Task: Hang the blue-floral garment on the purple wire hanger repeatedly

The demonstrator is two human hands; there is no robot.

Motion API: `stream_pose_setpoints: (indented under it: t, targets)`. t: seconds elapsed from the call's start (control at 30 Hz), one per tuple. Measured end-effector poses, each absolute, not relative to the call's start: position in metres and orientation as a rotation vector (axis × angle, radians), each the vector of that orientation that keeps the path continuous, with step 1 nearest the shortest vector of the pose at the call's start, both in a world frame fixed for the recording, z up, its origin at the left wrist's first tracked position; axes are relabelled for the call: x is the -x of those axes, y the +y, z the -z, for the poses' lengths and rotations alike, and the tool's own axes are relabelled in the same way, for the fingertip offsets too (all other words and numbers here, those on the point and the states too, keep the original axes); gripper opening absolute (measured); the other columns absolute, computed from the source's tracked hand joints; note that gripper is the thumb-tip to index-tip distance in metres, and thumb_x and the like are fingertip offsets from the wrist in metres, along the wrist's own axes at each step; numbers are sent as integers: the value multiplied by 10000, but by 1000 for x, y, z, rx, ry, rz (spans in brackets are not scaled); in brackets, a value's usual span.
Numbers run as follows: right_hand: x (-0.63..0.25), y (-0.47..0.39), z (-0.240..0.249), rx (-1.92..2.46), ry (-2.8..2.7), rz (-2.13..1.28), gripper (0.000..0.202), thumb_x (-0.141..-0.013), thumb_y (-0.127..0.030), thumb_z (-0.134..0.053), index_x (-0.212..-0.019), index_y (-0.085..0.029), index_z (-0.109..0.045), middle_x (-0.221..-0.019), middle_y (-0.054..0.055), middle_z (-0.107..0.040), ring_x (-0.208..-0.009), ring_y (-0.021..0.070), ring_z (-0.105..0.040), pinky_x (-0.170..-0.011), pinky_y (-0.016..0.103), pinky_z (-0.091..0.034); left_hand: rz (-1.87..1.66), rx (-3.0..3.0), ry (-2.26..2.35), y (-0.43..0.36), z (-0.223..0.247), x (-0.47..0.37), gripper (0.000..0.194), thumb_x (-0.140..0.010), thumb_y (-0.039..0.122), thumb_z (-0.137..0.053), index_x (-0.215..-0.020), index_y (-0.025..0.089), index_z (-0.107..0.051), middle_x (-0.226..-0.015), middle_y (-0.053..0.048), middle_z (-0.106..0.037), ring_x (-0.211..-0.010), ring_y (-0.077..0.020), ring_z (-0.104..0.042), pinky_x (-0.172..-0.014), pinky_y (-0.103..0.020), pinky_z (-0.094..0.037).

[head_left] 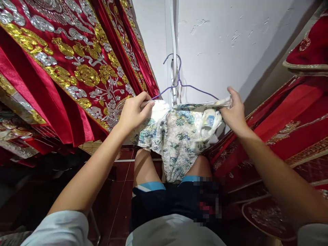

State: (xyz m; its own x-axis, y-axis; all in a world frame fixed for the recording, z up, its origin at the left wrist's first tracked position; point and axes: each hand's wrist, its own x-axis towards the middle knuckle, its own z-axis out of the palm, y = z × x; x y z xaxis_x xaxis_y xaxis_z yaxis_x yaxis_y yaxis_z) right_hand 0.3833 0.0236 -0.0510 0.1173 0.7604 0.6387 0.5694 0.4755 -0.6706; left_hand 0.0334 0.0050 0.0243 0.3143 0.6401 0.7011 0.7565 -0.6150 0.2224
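Note:
A white garment with a blue and green floral pattern (179,133) hangs in front of my knees, its upper edge stretched sideways between my hands. My left hand (137,111) pinches the left end of that edge between thumb and fingers. At the right end, my right hand (234,111) grips the cloth, with one finger sticking up. A purple hanger (180,82) rises behind the garment; its arms run down to the cloth near both hands and its hook points left. Cloth hides the hanger's lower part.
Red dresses with gold and silver embroidery (88,73) hang at the left. More red garments (279,133) line the right side. A scuffed white wall (215,44) with a vertical white strip stands ahead. Dark red floor tiles (123,181) lie below.

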Motion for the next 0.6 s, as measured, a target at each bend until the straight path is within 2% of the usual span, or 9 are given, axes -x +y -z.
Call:
stream_pose_setpoints:
  t: [0.03,0.1,0.17,0.2,0.27,0.4,0.5,0.6]
  targets:
    - [-389,30,49,1229,-1500,-209,590,-763,-24,-553,-1350,-85,-580,-1318,193,-625,-975,202,-632,-804,302,-478,1189,2428,-1297,4,-26,-32,156,-889,301,-560,-895,169,-644,-695,-7,-629,-627,-153,-515,-645,-276,-379]
    - [-396,41,44,1294,-1436,-292,330,-781,-29,-571,-1071,-52,-728,-981,121,-733,-776,154,-604,-684,266,-440,1190,2438,-1300,3,-29,-31,158,-895,304,-559,-901,169,-641,-671,0,-608,-613,-149,-490,-639,-276,-368]
    - [-399,46,39,1357,-1458,-402,162,-802,-60,-598,-842,-43,-754,-712,35,-686,-614,102,-517,-589,245,-372,1186,2433,-1319,4,-31,-28,152,-896,304,-563,-899,170,-634,-679,-3,-605,-624,-150,-488,-637,-279,-363]
    - [-400,46,36,1375,-1454,-456,132,-802,-75,-625,-792,-37,-751,-648,12,-658,-570,83,-485,-569,241,-351,1193,2425,-1335,5,-32,-25,143,-892,302,-572,-894,171,-630,-684,-5,-606,-632,-150,-490,-639,-281,-365]
    - [-403,41,30,1368,-1456,-631,111,-789,-90,-684,-816,-13,-758,-656,25,-683,-572,80,-519,-595,247,-382,1256,2411,-1382,7,-35,-17,128,-876,299,-604,-877,172,-618,-685,-8,-602,-639,-146,-492,-637,-281,-376]
    - [-420,28,16,1329,-1458,-1133,213,-822,-139,-726,-970,10,-759,-939,190,-765,-749,169,-705,-760,346,-492,1537,2528,-1594,12,-42,7,148,-845,294,-648,-853,156,-596,-686,-4,-586,-608,-105,-498,-601,-241,-405]
    - [-431,24,13,1328,-1340,-1234,256,-938,-202,-622,-944,22,-747,-1031,256,-739,-701,167,-731,-752,377,-509,1682,2787,-1811,14,-46,21,212,-919,250,-484,-966,86,-609,-772,0,-600,-673,-54,-557,-718,-230,-435]
    - [-421,23,20,1350,-1250,-1141,462,-1060,-290,-385,-968,-2,-734,-1103,239,-724,-726,147,-738,-722,354,-515,1783,2837,-1788,19,-39,19,471,-976,261,-208,-1137,2,-567,-866,-35,-635,-831,-108,-632,-822,-330,-439]
